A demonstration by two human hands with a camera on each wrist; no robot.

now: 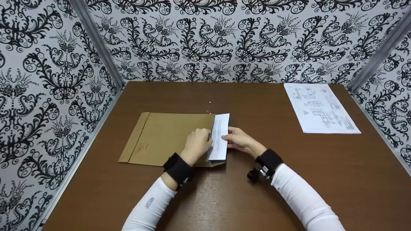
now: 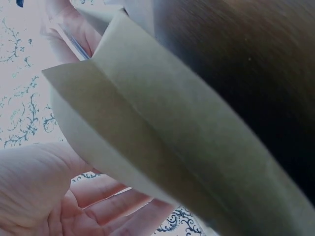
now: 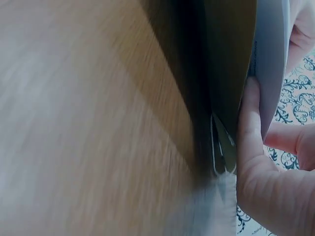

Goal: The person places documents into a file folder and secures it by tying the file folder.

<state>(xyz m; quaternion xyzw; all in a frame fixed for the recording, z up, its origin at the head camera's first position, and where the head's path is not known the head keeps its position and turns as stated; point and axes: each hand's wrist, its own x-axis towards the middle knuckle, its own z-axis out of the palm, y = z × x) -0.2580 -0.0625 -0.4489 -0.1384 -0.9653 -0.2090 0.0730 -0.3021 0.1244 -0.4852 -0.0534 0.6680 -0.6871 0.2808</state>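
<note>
A tan envelope (image 1: 170,128) lies in the middle of the table, its open end to the right. White printed papers (image 1: 219,141) stick partly out of that opening. My left hand (image 1: 197,142) holds the envelope's edge at the opening, fingers curled. On the papers' outer edge, my right hand (image 1: 240,140) pinches them between thumb and fingers. The right wrist view shows the right hand's fingers (image 3: 252,128) against the papers (image 3: 272,64), beside the envelope wall (image 3: 229,54). In the left wrist view, the envelope's folded side (image 2: 162,103) bulges and partly hides the left hand.
At the back right of the brown table (image 1: 257,102) lies a stack of sheets with line drawings (image 1: 321,109). Patterned walls (image 1: 224,41) stand behind and at both sides. A black wrist camera (image 1: 253,175) hangs below the right wrist.
</note>
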